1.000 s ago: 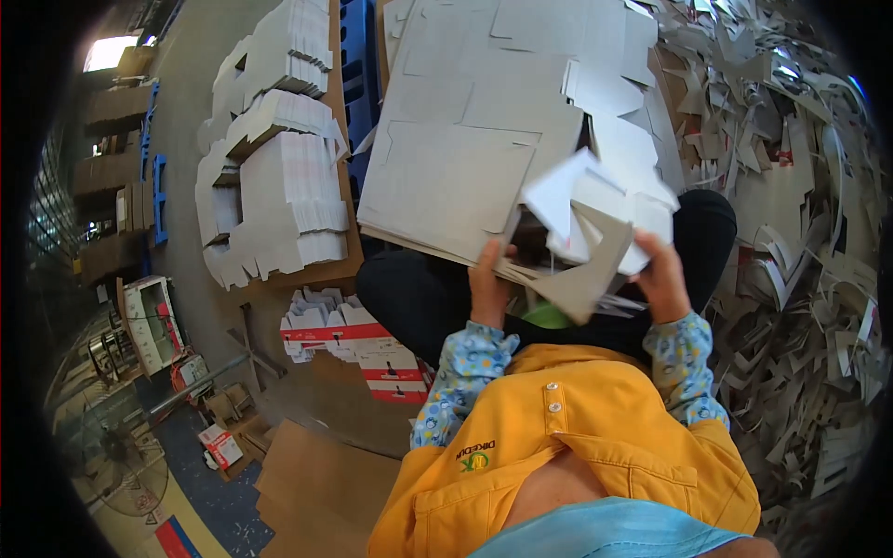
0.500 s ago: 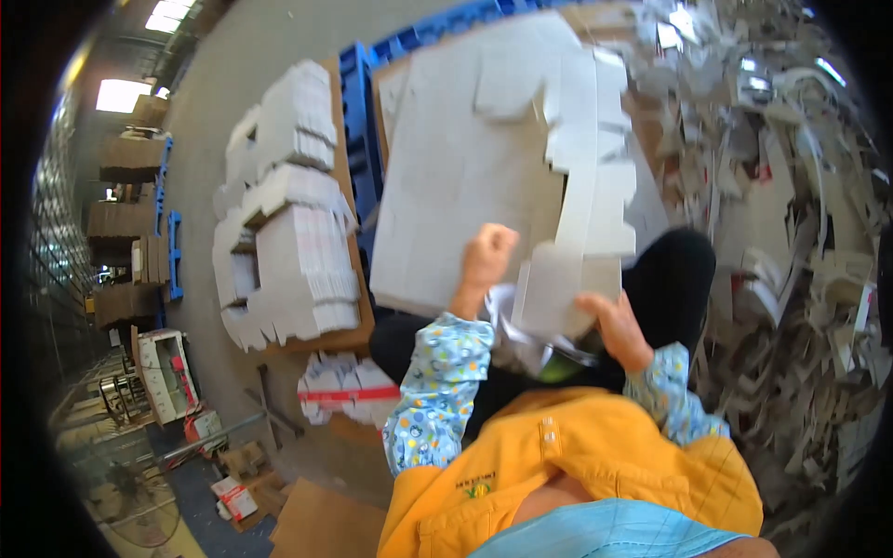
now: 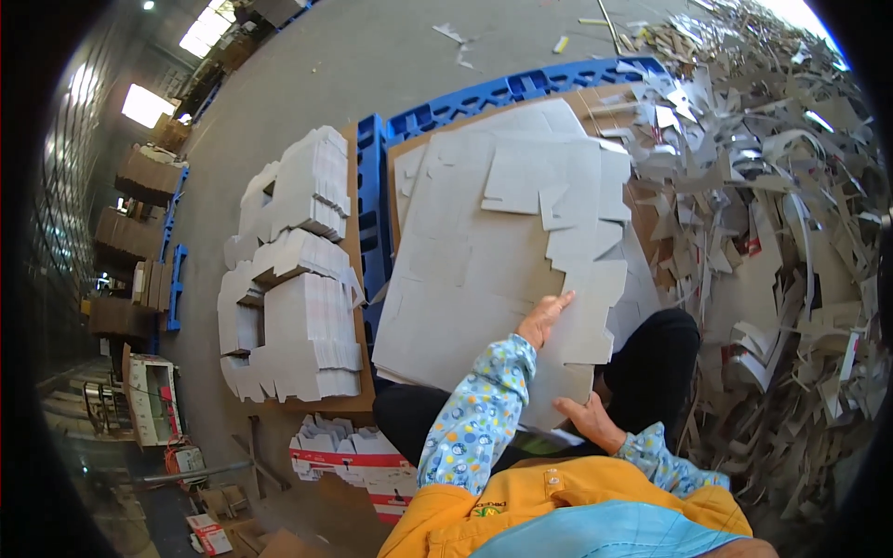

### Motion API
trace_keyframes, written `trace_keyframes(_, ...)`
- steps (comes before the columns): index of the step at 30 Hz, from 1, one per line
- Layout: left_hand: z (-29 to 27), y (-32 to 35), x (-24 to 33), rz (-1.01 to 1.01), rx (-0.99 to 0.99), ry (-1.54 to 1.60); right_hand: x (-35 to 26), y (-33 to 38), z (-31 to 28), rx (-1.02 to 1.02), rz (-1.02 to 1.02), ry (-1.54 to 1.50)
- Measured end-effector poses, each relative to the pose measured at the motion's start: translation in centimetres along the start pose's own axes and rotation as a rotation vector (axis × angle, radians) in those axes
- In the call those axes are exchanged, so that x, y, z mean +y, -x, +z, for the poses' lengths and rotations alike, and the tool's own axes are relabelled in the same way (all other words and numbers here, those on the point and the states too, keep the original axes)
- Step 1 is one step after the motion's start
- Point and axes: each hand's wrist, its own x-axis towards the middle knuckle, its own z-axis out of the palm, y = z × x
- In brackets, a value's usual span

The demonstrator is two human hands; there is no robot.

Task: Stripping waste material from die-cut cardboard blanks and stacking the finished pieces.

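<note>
A die-cut white cardboard box blank [image 3: 591, 270] with notched edges lies lengthwise over a stack of large flat grey-white cardboard sheets [image 3: 446, 270]. My left hand [image 3: 547, 319] is closed on the blank's left edge, about midway along it; part of the fingers is hidden. Nearer to me, my right hand [image 3: 593, 423] grips the blank's near end, thumb on top and the other fingers mostly hidden below. A squarish flap at the blank's far part lies out to the left, over the sheets.
Stacked white die-cut blanks [image 3: 307, 325] stand on cardboard at the left, beside a blue pallet [image 3: 372, 186]. Red-and-white blanks [image 3: 353, 465] lie nearer. A large heap of cardboard scraps [image 3: 781, 307] fills the right side. My knees flank the near end of the sheets.
My left hand has moved from a fist over the sheets rightward onto the blank's edge. My right hand still holds the near end. The view has shifted, showing more floor beyond the pallet.
</note>
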Motion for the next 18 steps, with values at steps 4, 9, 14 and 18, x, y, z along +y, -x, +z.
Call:
trace_keyframes(4, 1.5, 1.2, 1.7, 0.156, 0.041, -0.077, -3.2, -0.6, -4.6, -0.531, 0.300, 0.037)
trace_keyframes(9, 0.5, 5.2, 4.3, 0.145, -0.060, 0.269, -10.6, -6.8, -11.7, 0.089, -0.159, -0.300)
trace_keyframes(14, 0.1, 6.9, 4.2, 0.196, -0.089, 0.249, -11.4, -20.3, -19.8, 0.313, -0.072, -0.299)
trace_keyframes(18, 0.2, 7.6, 3.8, 0.263, 0.002, 0.162, -11.8, -27.9, -21.4, -0.141, -0.001, -0.514)
